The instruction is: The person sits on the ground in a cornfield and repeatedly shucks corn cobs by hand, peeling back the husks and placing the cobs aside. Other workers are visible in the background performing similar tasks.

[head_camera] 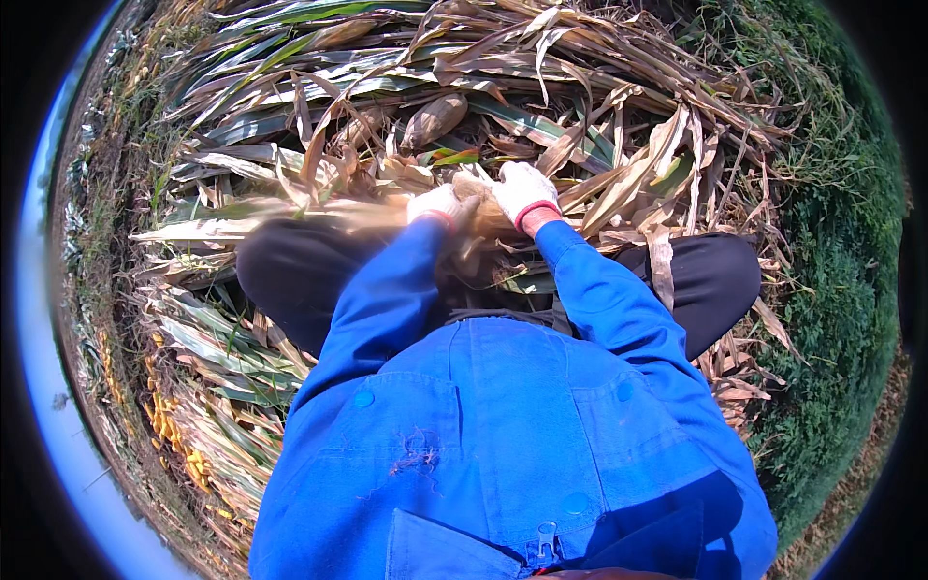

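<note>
Both hands wear white knit gloves with red cuffs and meet in front of my lap, over cut corn stalks. My left hand (441,206) is closed on dry corn husk (470,184), at the left side of a husk-covered ear. My right hand (523,190) grips the husk from the right side; its fingertips are partly hidden. Motion blurs the leaves around my left hand. Just beyond the hands, an unhusked corn ear (436,120) lies on the stalks, with another husked-over ear (362,129) to its left.
Dry corn stalks (507,65) lie in a thick layer ahead and on both sides of my bent knees. Bare yellow corn ears (167,424) lie in a row at the lower left. Green leafy plants (834,290) border the right side.
</note>
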Available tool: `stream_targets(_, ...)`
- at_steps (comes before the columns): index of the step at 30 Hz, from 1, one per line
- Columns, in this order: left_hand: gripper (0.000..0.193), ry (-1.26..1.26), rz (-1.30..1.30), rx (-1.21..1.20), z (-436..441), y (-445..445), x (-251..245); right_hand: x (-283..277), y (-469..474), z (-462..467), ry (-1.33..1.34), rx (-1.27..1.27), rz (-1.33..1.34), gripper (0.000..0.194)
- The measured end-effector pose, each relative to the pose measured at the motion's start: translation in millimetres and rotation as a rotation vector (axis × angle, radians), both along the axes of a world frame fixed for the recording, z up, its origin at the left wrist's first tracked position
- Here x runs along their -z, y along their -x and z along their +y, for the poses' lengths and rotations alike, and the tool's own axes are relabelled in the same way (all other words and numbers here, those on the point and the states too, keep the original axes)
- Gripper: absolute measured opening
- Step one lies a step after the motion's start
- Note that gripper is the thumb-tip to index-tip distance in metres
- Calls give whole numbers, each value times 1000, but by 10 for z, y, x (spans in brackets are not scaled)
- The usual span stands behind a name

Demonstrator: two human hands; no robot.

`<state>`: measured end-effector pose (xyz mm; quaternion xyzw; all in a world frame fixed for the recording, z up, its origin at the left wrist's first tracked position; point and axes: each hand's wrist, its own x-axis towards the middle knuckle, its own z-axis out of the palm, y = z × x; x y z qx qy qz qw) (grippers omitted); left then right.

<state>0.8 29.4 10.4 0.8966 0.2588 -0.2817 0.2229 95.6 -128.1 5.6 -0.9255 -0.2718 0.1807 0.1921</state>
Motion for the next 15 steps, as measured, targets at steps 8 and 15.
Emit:
stream_targets(8,72,-92,-22,68,-59,53,-56,691,-249,362,252,-67,528,86)
stream_targets(15,53,-100,-55,15,-69,131,69,640,-236,451,298,-165,639,95)
